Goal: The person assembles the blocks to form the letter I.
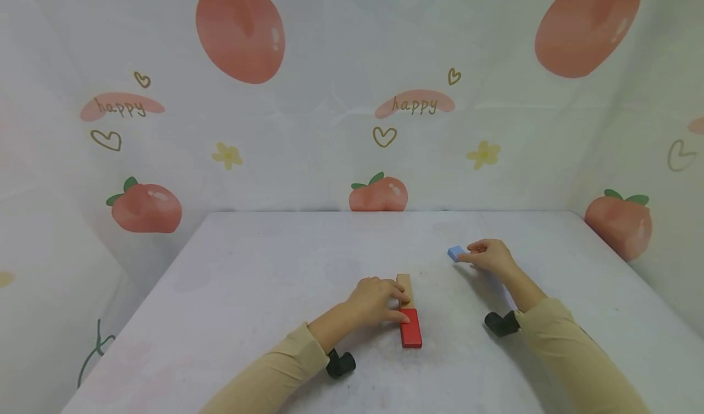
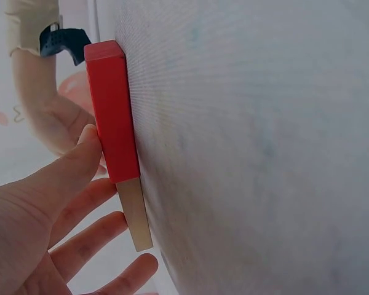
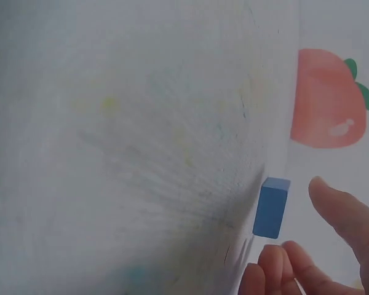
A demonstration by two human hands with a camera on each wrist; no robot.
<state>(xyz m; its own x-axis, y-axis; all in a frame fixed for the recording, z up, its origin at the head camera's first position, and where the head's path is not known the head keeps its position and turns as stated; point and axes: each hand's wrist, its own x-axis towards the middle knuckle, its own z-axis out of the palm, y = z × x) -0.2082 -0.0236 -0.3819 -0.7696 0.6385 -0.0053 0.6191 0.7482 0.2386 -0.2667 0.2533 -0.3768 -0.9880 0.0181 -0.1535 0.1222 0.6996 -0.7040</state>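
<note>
A red block point(image 1: 410, 331) and a plain wooden block point(image 1: 404, 281) lie end to end on the white table. My left hand point(image 1: 375, 302) is at their left side, its thumb touching the red block and its fingertips at the wooden one. In the left wrist view, these fingers point(image 2: 89, 246) are spread and only slightly bent beside the wooden block point(image 2: 135, 215). Farther back on the right sits a small blue block point(image 1: 456, 254). Close by it is my right hand point(image 1: 491, 257). The right wrist view shows the blue block point(image 3: 272, 209) between parted thumb and fingers, with gaps on both sides.
The white tabletop point(image 1: 247, 267) stretches around the blocks. Behind it hangs a pale curtain point(image 1: 319, 126) printed with peaches, hearts and flowers. Dark wrist-worn devices point(image 1: 502, 324) sit near both beige sleeves point(image 1: 577, 359).
</note>
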